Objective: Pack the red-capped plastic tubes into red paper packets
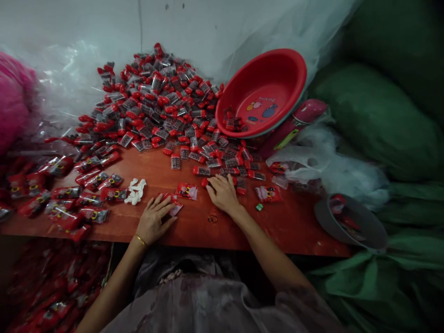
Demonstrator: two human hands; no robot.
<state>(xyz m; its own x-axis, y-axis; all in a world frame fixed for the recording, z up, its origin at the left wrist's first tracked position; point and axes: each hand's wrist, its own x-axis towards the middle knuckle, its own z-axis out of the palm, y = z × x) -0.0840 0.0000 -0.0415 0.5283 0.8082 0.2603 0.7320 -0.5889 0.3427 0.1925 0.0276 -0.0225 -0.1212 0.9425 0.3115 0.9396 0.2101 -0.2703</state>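
My left hand [152, 221] lies low on the wooden table, fingers stretched out over a red printed packet [176, 209] whose clear end sticks out beside them. Another red packet [187, 191] is flat between my two hands. My right hand [224, 194] reaches to the near edge of a heap of small clear containers with red caps [175, 161]. Its fingers are extended over a red-capped piece [204, 182], partly hidden under them. Dark contents show through the clear containers. One more red packet [268, 194] rests to the right of my right hand.
Filled red packets [92, 199] are spread at the left, near a crumpled white piece [136, 191]. A red basin [274, 88] leans at the back right. A pink bottle [300, 120], plastic bag [333, 159] and grey bowl [350, 222] stand right. More packets [55, 286] lie below the table.
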